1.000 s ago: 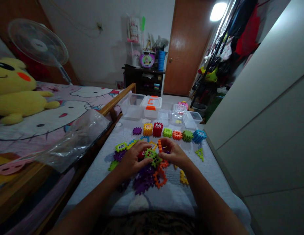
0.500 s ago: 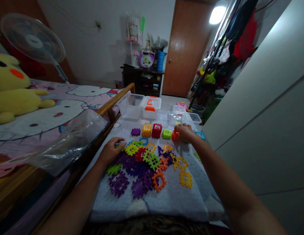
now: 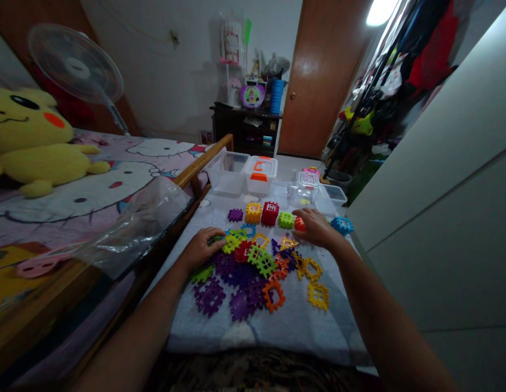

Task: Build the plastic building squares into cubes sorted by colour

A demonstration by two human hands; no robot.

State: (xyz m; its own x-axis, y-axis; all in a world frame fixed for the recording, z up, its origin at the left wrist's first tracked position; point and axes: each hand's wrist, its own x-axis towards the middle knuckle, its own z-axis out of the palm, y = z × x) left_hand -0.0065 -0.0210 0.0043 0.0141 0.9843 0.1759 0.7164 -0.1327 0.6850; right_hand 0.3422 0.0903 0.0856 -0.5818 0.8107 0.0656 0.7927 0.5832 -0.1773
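A pile of flat interlocking plastic tiles [image 3: 253, 272] in purple, green, orange and yellow lies on a pale blue mat [image 3: 294, 326]. Behind it stands a row of built cubes: a yellow cube [image 3: 253, 212], a red cube [image 3: 270, 213], a green cube [image 3: 285, 220], an orange cube [image 3: 299, 224] and a blue cube [image 3: 343, 225]. My left hand [image 3: 202, 247] rests with curled fingers on the tiles at the pile's left edge. My right hand [image 3: 316, 226] lies over the row, its fingers against the orange cube; a green cube seen earlier is hidden under it.
Clear plastic boxes [image 3: 230, 173] and an orange-latched box [image 3: 260, 174] stand behind the cubes. A bed with a wooden rail [image 3: 196, 169], a clear bag [image 3: 134, 228] and a yellow plush [image 3: 36, 141] is at left. A grey cabinet wall [image 3: 440, 190] runs along the right.
Both hands left the green tile piece at the pile's middle. My right hand reached forward to the cube row, and my left hand moved out to the pile's left edge.
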